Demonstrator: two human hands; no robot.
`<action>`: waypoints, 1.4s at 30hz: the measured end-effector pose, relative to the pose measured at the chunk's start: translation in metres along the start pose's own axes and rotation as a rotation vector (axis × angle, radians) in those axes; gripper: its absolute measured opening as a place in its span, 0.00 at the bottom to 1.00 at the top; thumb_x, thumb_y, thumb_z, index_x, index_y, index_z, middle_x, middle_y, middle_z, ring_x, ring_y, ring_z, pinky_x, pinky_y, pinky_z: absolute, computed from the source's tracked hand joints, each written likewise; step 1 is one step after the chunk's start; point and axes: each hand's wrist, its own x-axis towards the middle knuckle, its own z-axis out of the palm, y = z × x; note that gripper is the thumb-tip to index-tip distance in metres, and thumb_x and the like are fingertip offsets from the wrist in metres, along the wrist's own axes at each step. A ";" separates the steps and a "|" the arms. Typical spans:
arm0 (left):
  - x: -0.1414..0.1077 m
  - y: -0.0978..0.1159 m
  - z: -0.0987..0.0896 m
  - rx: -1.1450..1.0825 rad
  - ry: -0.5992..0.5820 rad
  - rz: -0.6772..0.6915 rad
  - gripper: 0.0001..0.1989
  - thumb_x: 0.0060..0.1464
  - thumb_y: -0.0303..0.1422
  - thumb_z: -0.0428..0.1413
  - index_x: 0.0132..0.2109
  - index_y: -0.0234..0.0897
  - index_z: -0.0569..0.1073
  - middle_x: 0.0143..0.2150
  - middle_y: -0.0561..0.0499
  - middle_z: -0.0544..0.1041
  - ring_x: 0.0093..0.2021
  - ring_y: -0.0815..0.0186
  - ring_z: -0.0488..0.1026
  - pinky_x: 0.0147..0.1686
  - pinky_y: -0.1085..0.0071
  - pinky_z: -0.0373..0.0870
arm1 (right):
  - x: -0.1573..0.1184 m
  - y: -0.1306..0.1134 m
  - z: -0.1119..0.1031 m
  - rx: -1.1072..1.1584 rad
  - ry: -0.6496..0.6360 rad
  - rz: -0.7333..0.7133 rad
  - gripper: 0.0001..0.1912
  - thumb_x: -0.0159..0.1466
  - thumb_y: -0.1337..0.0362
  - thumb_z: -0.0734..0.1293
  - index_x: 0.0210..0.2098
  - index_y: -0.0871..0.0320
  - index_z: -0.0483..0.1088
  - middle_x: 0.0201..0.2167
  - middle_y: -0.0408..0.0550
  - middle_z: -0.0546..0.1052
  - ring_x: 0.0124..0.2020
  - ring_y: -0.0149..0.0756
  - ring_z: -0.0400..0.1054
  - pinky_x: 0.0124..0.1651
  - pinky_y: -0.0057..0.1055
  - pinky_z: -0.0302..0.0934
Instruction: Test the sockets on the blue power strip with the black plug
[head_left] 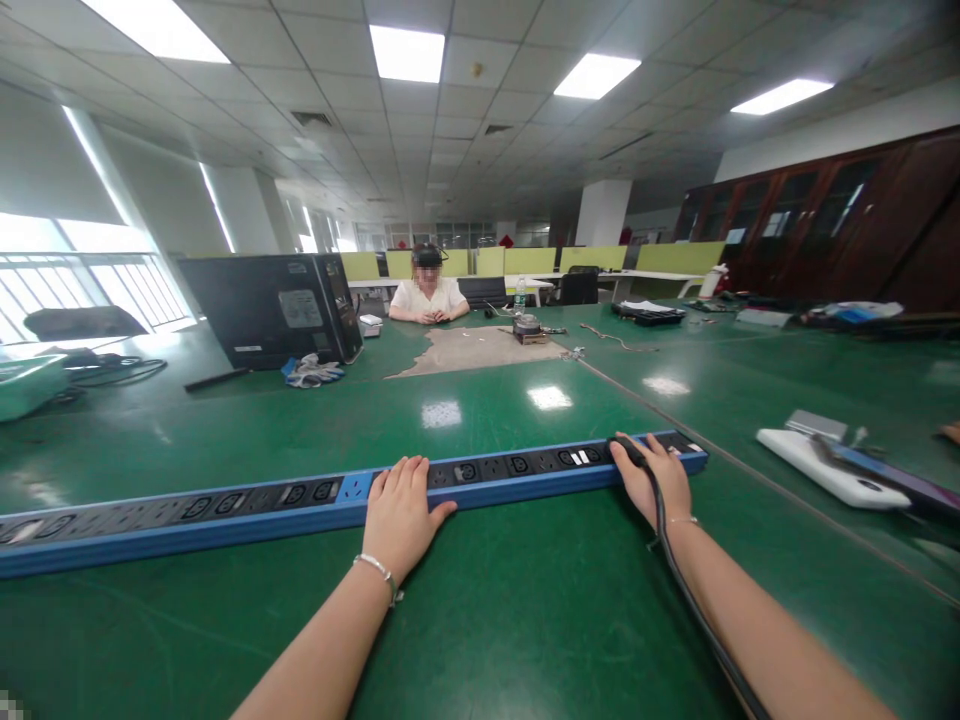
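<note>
A long blue power strip (255, 530) with black socket faces lies across the green table, running past the left edge of view. My left hand (402, 508) is closed over its middle, fingers on top and thumb along the near side. Near the strip's right end, my right hand (654, 482) grips a black plug (627, 448) against the socket face. Whether the plug sits fully in a socket is hidden by the fingers. Its black cord (682, 585) trails toward me over the right wrist. White labels (579, 457) mark the strip just left of the plug.
A black computer case (270, 310) stands at the back left, with gloves (311, 371) before it. Another person (427, 290) sits across the table (495, 580). Brown cardboard (480, 352) lies beyond the strip. At right lies a white device (832, 470) among other parts.
</note>
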 end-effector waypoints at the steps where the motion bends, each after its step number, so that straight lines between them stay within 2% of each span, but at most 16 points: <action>1: 0.000 0.000 0.000 -0.001 0.000 -0.001 0.29 0.50 0.45 0.54 0.54 0.31 0.64 0.55 0.39 0.69 0.57 0.53 0.63 0.56 0.56 0.56 | -0.002 0.000 0.001 -0.004 0.003 0.000 0.22 0.60 0.50 0.56 0.44 0.53 0.73 0.45 0.51 0.75 0.53 0.45 0.62 0.57 0.48 0.49; 5: 0.000 0.001 0.000 -0.007 0.004 0.003 0.28 0.50 0.45 0.54 0.54 0.33 0.64 0.55 0.40 0.69 0.58 0.54 0.62 0.56 0.56 0.55 | -0.004 0.002 0.007 0.043 0.019 0.011 0.23 0.60 0.49 0.55 0.44 0.53 0.73 0.45 0.52 0.75 0.53 0.45 0.62 0.57 0.49 0.48; 10: 0.001 0.001 -0.002 -0.016 -0.009 0.001 0.29 0.49 0.45 0.54 0.54 0.33 0.65 0.55 0.39 0.69 0.58 0.53 0.62 0.56 0.56 0.55 | 0.001 -0.002 0.003 0.243 0.079 0.046 0.25 0.60 0.47 0.54 0.36 0.56 0.74 0.39 0.51 0.77 0.49 0.45 0.66 0.59 0.53 0.43; 15: 0.001 0.001 -0.003 -0.028 -0.018 0.001 0.28 0.50 0.45 0.54 0.54 0.34 0.65 0.55 0.39 0.69 0.57 0.53 0.62 0.55 0.55 0.55 | 0.005 -0.025 -0.021 0.520 0.263 0.224 0.27 0.60 0.47 0.56 0.40 0.62 0.73 0.39 0.56 0.77 0.43 0.43 0.70 0.50 0.41 0.59; 17: 0.001 0.001 -0.003 -0.027 -0.023 0.002 0.28 0.50 0.46 0.54 0.54 0.33 0.65 0.55 0.39 0.69 0.58 0.53 0.62 0.56 0.56 0.55 | 0.001 -0.040 -0.025 0.569 0.150 0.147 0.26 0.60 0.48 0.58 0.44 0.61 0.72 0.41 0.54 0.76 0.44 0.42 0.69 0.51 0.39 0.60; 19: 0.001 0.001 -0.003 -0.025 -0.025 0.003 0.28 0.50 0.46 0.54 0.54 0.33 0.65 0.55 0.39 0.69 0.58 0.53 0.61 0.56 0.56 0.55 | -0.006 -0.057 -0.024 0.620 -0.033 0.045 0.25 0.59 0.49 0.59 0.50 0.58 0.68 0.43 0.51 0.76 0.45 0.41 0.69 0.51 0.37 0.60; 21: 0.001 0.001 -0.003 -0.024 -0.025 0.002 0.28 0.50 0.46 0.53 0.54 0.33 0.65 0.55 0.39 0.69 0.58 0.53 0.62 0.56 0.56 0.55 | -0.014 -0.073 -0.019 0.633 -0.156 -0.022 0.23 0.60 0.50 0.59 0.49 0.55 0.69 0.46 0.48 0.75 0.47 0.40 0.68 0.51 0.36 0.60; 24: 0.001 0.001 -0.003 -0.022 -0.023 0.000 0.29 0.50 0.46 0.54 0.54 0.32 0.65 0.55 0.39 0.69 0.57 0.53 0.62 0.56 0.56 0.55 | -0.021 -0.090 -0.013 0.601 -0.240 -0.063 0.19 0.61 0.52 0.58 0.45 0.53 0.71 0.45 0.47 0.76 0.47 0.39 0.68 0.50 0.35 0.61; 30: 0.001 0.002 -0.004 -0.033 -0.026 -0.001 0.29 0.50 0.46 0.54 0.54 0.33 0.65 0.55 0.39 0.69 0.58 0.53 0.61 0.56 0.56 0.55 | -0.023 -0.101 -0.016 0.506 -0.277 -0.056 0.19 0.61 0.52 0.58 0.45 0.53 0.71 0.37 0.46 0.78 0.39 0.39 0.72 0.43 0.34 0.65; 34: 0.001 0.002 -0.003 -0.034 -0.021 0.002 0.29 0.50 0.46 0.54 0.54 0.32 0.64 0.55 0.38 0.69 0.58 0.52 0.61 0.56 0.55 0.54 | -0.023 -0.102 -0.012 0.372 -0.257 -0.073 0.20 0.60 0.51 0.58 0.45 0.52 0.72 0.33 0.47 0.79 0.37 0.42 0.73 0.41 0.35 0.65; 39: 0.001 0.002 -0.002 -0.045 -0.019 -0.008 0.28 0.50 0.46 0.54 0.54 0.34 0.64 0.55 0.39 0.69 0.58 0.52 0.61 0.56 0.55 0.54 | -0.027 -0.100 -0.001 0.280 -0.142 -0.124 0.17 0.60 0.53 0.58 0.40 0.52 0.73 0.40 0.49 0.77 0.45 0.43 0.70 0.49 0.38 0.62; 42: 0.001 0.003 -0.002 -0.049 -0.022 -0.011 0.29 0.50 0.45 0.54 0.55 0.34 0.64 0.55 0.39 0.69 0.58 0.52 0.61 0.56 0.55 0.54 | -0.032 -0.101 0.003 0.254 -0.101 -0.134 0.18 0.60 0.54 0.57 0.39 0.54 0.73 0.41 0.50 0.77 0.47 0.43 0.68 0.51 0.40 0.59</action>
